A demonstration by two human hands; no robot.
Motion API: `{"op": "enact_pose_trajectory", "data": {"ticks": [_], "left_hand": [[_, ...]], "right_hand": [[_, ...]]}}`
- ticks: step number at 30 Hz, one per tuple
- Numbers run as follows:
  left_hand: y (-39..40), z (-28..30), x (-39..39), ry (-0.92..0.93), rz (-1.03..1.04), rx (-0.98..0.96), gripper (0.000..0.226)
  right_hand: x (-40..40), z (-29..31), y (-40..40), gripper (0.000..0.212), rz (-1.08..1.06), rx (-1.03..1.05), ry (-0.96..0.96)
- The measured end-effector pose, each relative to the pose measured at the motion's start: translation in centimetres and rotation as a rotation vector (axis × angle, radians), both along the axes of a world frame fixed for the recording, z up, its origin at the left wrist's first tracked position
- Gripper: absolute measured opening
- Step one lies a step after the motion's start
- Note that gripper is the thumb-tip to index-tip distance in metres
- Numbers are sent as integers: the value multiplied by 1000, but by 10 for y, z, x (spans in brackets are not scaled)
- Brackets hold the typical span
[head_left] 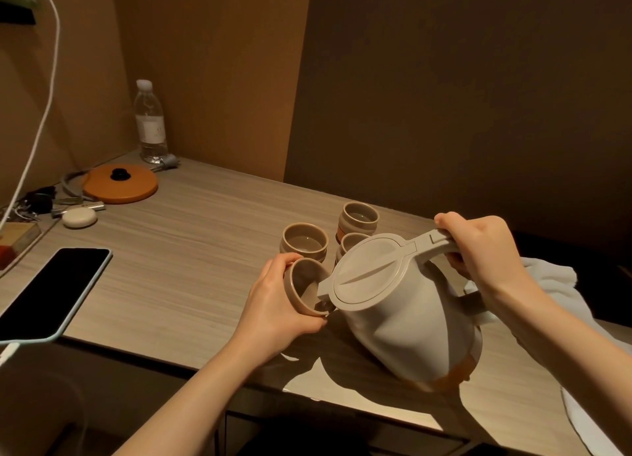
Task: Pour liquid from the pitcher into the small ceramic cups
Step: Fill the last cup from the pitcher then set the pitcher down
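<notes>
A pale grey pitcher (pixel 400 315) with a flat lid is tilted to the left above the table, its spout over a small beige ceramic cup (pixel 302 284). My right hand (pixel 478 247) grips the pitcher's handle from above. My left hand (pixel 277 305) holds that cup, tipped toward the spout. Three more small cups stand on the table behind: one at the left (pixel 304 242) with liquid in it, one at the back (pixel 359 218), and one (pixel 349 243) partly hidden by the pitcher's lid.
An orange kettle base (pixel 119 184) with its cord lies at the back left, beside a water bottle (pixel 150 122). A phone (pixel 51 291) on a white cable lies at the left front edge. A white cloth (pixel 554 284) sits at the right. Keys and small items clutter the far left.
</notes>
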State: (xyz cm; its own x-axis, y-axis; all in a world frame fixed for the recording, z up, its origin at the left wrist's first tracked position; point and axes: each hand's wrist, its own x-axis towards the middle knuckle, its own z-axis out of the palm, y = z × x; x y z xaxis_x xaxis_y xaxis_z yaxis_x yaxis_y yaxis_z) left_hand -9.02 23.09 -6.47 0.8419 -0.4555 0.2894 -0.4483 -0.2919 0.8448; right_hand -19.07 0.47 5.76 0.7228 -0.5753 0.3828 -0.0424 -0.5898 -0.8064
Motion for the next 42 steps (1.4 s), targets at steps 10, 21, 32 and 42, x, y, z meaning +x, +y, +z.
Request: {"op": "enact_pose_trajectory", "data": {"ticks": [10,21,32,42], "left_hand": [[1,1,-1,-9,0,3,95],[3,1,-3,0,8,4,97],[2,2,-3,7,15,-2,94],[2,0,-2,19,18,-6,92]], "right_hand": [[1,1,3,51,2,-17,14],[1,2,5,51,10,-15,24],[1,4,7,53,13,-15,25],[3,4,8,51,10,-31,34]]}}
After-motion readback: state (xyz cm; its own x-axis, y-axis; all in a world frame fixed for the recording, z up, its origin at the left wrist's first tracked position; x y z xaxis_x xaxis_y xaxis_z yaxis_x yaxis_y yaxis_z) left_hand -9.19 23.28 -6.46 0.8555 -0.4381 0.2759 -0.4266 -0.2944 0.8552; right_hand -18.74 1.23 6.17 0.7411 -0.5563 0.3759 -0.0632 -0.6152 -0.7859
